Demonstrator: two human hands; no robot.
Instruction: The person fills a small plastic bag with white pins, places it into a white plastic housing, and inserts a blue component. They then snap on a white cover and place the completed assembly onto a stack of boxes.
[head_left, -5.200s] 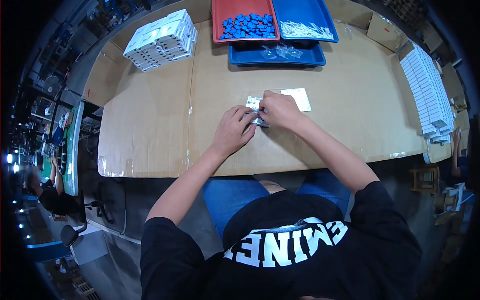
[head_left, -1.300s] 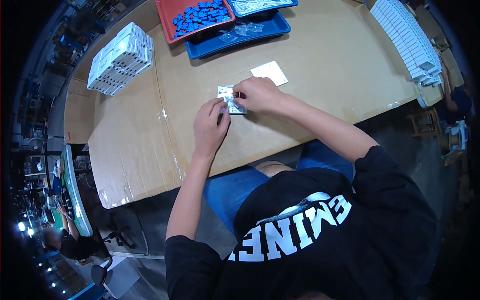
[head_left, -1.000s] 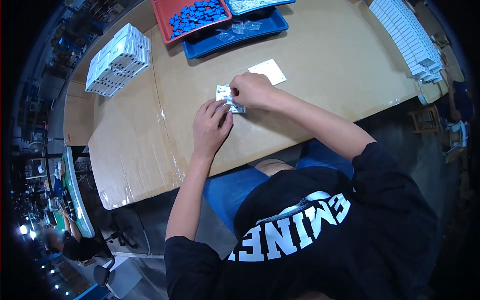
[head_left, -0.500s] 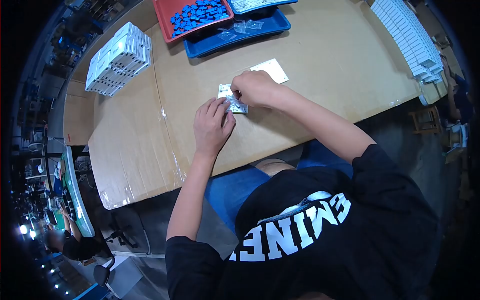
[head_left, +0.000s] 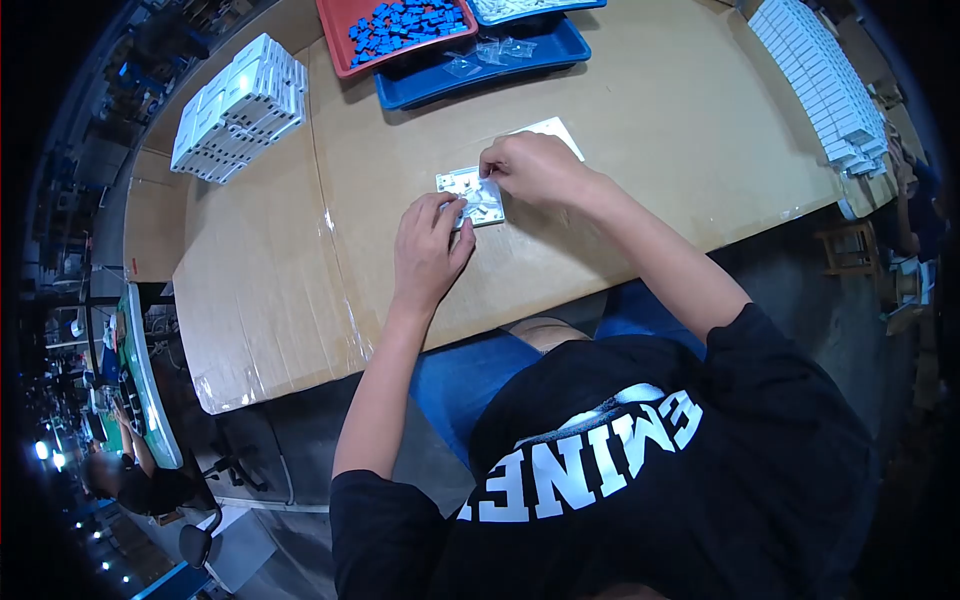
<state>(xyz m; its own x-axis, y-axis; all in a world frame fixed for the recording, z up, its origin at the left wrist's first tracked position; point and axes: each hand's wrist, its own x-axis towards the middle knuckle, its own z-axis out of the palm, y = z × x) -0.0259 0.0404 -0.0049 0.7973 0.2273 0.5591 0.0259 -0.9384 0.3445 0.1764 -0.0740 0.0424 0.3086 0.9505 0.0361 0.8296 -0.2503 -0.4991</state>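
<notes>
A small white open housing with parts inside lies on the cardboard-covered table. My left hand rests at its left edge, fingers bent and a little apart, fingertips on the housing. Over its upper right corner is my right hand, with thumb and forefinger pinched together; whatever they hold is too small to make out. Behind the right hand lies a flat white plate, partly covered by that hand.
Stacked white housings stand at the back left. A red tray holds blue parts, beside a blue tray with small clear bags. Rows of white pieces line the right side. Another person sits at the far left.
My right hand has moved slightly right and up from the middle of the housing, uncovering more of its inside. My left hand stays at the left edge.
</notes>
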